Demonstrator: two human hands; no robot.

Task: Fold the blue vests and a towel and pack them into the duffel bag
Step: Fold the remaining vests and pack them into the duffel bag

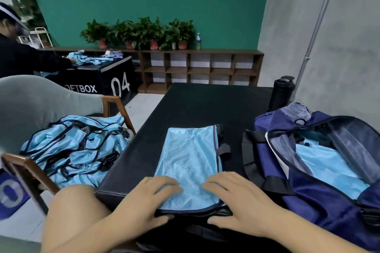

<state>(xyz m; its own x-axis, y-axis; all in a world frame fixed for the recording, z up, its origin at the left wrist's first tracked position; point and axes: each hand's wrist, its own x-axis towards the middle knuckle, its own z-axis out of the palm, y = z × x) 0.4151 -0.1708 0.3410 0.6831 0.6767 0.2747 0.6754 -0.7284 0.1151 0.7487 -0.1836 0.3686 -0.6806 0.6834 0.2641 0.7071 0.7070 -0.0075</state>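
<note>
A light blue mesh vest (190, 156), folded lengthwise into a long strip with dark trim, lies on the black table (197, 107) in front of me. My left hand (144, 201) and my right hand (236, 199) both grip its near end, fingers on top and thumbs under the edge. To the right stands the open navy duffel bag (320, 197) with light blue fabric (327, 168) lying inside. A heap of unfolded blue vests (76, 150) rests on the grey chair at left.
The grey armchair (30, 104) with wooden arms stands at the left. A black bottle (281, 92) stands behind the bag by the grey wall. Another person works at a black box (102, 76) at far left. Shelves (201, 68) with potted plants line the green wall.
</note>
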